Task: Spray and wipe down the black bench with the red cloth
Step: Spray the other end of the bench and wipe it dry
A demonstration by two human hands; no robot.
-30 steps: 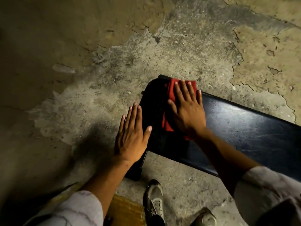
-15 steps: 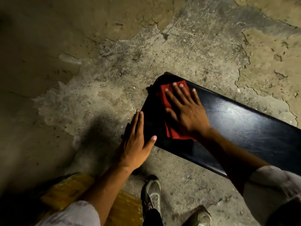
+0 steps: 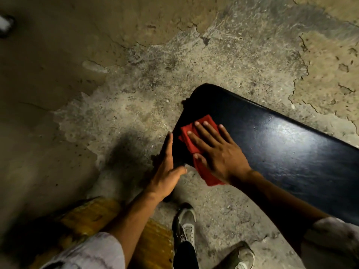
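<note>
The black bench runs from the middle of the view down to the right, its glossy top catching the light. My right hand lies flat with spread fingers on the folded red cloth, pressing it onto the bench near its left end; part of the cloth hangs over the near edge. My left hand rests edge-on against the bench's left end, fingers straight and together, thumb out, holding nothing. No spray bottle is in view.
Cracked, patchy concrete floor surrounds the bench. A yellow-brown object lies at the lower left by my arm. My two shoes stand just in front of the bench. A pale object sits at the far left edge.
My right hand has slid the red cloth from the far edge of the bench's left end toward the near edge. My left hand has turned edge-on against the bench end.
</note>
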